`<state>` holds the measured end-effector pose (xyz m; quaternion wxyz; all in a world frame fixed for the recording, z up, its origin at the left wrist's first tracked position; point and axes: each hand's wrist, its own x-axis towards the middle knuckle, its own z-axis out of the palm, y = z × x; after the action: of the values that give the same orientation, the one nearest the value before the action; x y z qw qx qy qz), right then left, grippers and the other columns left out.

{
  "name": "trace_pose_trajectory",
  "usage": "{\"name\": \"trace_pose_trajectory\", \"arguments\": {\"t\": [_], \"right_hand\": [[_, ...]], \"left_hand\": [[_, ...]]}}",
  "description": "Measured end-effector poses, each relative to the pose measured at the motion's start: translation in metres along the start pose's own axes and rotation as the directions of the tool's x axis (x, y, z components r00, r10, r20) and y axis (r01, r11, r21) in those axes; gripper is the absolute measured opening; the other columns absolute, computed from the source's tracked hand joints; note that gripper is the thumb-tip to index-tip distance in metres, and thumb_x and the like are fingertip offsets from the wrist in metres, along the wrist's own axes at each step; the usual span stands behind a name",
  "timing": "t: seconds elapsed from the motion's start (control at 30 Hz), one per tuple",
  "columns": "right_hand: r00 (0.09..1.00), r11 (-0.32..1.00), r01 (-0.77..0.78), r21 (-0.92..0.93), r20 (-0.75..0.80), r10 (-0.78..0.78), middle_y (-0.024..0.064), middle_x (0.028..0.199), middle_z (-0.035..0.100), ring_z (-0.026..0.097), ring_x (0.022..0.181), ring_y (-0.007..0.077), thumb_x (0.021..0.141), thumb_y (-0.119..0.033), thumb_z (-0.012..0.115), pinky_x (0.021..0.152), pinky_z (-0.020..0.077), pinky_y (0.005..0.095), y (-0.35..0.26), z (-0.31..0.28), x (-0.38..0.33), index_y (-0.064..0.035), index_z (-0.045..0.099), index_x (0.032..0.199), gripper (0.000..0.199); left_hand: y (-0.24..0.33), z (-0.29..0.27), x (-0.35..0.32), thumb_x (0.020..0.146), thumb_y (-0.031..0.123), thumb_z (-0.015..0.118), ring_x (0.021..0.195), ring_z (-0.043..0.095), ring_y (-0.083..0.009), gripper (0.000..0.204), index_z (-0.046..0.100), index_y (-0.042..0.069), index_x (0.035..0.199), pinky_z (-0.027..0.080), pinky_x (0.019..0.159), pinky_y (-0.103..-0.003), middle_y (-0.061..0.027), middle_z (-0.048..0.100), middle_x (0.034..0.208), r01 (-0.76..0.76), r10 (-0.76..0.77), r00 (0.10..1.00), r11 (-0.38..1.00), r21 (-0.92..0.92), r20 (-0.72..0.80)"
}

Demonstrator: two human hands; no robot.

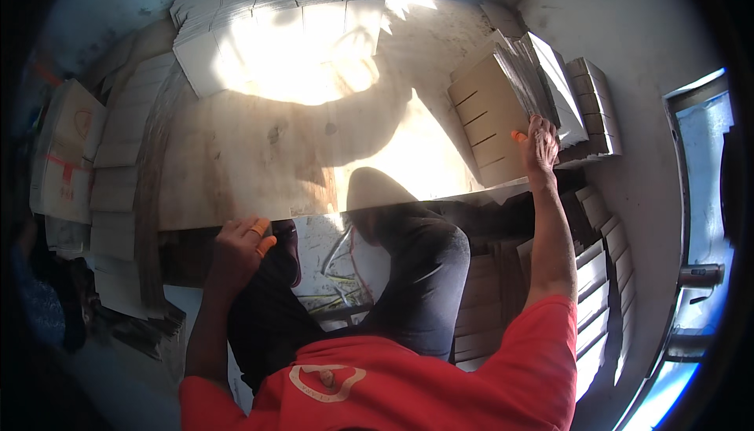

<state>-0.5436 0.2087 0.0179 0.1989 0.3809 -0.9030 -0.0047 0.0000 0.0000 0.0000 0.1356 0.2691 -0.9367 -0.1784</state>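
Slotted cardboard sheets (488, 111) were stacked upper right; their near edge was touched by the right hand (540, 144), fingers slightly bent, grip unclear. Left hand (245, 242), left of centre, was curled at the table (236, 156) edge; hold couldn't be told. Sheets could be spilled by uneven pulling.

Sunlit wooden table (228, 164); pale wall (620, 31); bluish framed panel (705, 148) at right
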Motion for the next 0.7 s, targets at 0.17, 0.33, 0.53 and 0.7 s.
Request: {"name": "trace_pose_trajectory", "arguments": {"t": [0.17, 0.33, 0.53, 0.7], "right_hand": [[0.992, 0.972, -0.125, 0.197, 0.047, 0.118, 0.0165, 0.092, 0.064, 0.060, 0.090, 0.0373, 0.074, -0.034, 0.073, 0.076, 0.0465, 0.0467, -0.013, -0.012, 0.016, -0.0050, 0.054, 0.090, 0.039], [0.983, 0.973, -0.178, 0.149, 0.075, 0.168, 0.0182, 0.090, 0.064, 0.059, 0.087, 0.0393, 0.079, -0.036, 0.069, 0.073, 0.0461, 0.0455, -0.015, -0.026, 0.015, -0.0047, 0.057, 0.079, 0.033], [0.920, 0.919, -0.197, 0.340, -0.261, 0.294, 0.0148, 0.078, 0.064, 0.061, 0.070, 0.0300, 0.089, -0.035, 0.061, 0.066, 0.0478, 0.0380, -0.033, -0.090, 0.020, -0.0077, 0.067, 0.084, 0.029], [0.751, 0.764, 0.139, 0.630, -0.570, 0.333, 0.0052, 0.074, 0.068, 0.056, 0.066, 0.0084, 0.092, -0.018, 0.061, 0.064, 0.0451, 0.0244, -0.116, -0.125, 0.042, -0.0024, 0.068, 0.089, 0.017]], "left_hand": [[-0.012, 0.008, 0.025, 0.072, 0.015, 0.070, 0.085, 0.060, -0.0315, 0.023, 0.062, 0.001, 0.089, 0.048, 0.077, -0.040, -0.0126, 0.064, 0.090, -0.069, 0.036, 0.966, 0.990, 0.122, 0.257], [-0.023, 0.020, 0.028, 0.072, 0.015, 0.070, 0.084, 0.060, -0.0315, 0.022, 0.062, 0.002, 0.088, 0.047, 0.076, -0.040, -0.0129, 0.063, 0.087, -0.062, 0.039, 0.962, 0.995, 0.076, 0.272], [-0.029, 0.029, 0.035, 0.069, 0.013, 0.073, 0.084, 0.063, -0.0295, 0.028, 0.064, 0.000, 0.092, 0.050, 0.074, -0.039, -0.0139, 0.065, 0.092, -0.059, 0.058, 0.973, 0.998, -0.003, 0.222], [-0.027, 0.028, 0.077, 0.078, 0.015, 0.071, 0.086, 0.065, -0.0230, 0.035, 0.064, 0.002, 0.109, 0.052, 0.076, -0.032, -0.0137, 0.067, 0.097, 0.269, -0.209, 0.963, 0.779, -0.566, 0.169]]}}
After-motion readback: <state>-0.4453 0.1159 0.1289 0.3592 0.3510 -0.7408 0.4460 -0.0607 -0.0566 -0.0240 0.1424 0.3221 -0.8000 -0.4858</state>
